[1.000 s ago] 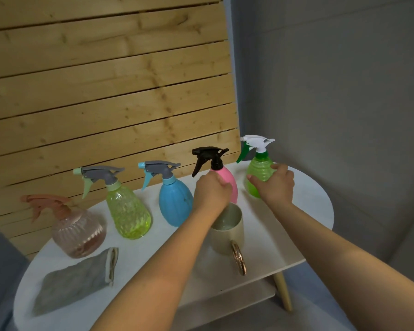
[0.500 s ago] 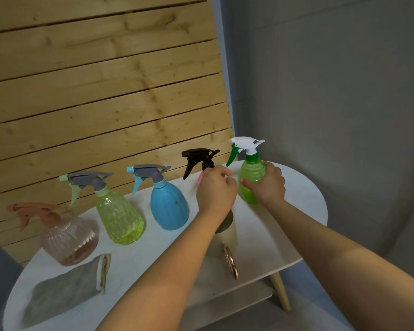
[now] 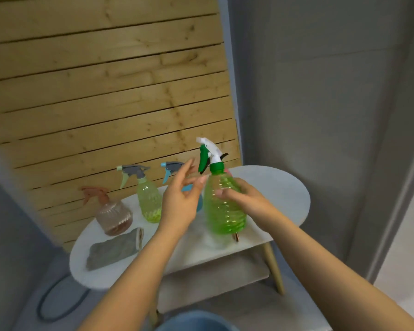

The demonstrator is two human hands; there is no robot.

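My right hand [image 3: 245, 200] grips a green spray bottle [image 3: 222, 206] with a white head and green trigger, lifted above the white oval table [image 3: 282, 194] and close to the camera. My left hand [image 3: 181, 199] hovers just left of the bottle with its fingers spread, holding nothing. Behind the hands stand a blue spray bottle [image 3: 172, 169], mostly hidden, a yellow-green spray bottle [image 3: 148, 199] and a pinkish clear spray bottle [image 3: 112, 215]. The pink bottle with the black head is almost fully hidden behind the green one.
A grey folded cloth [image 3: 114, 250] lies on the table's front left. A wooden slat wall [image 3: 105, 91] backs the table; a grey wall [image 3: 320, 103] is to the right. A blue bucket rim [image 3: 196, 322] shows at the bottom edge. A black hose [image 3: 58, 304] lies on the floor.
My right hand has lifted the green bottle off the table toward the camera. My left hand let go of the pink bottle and opened. The view pulled back.
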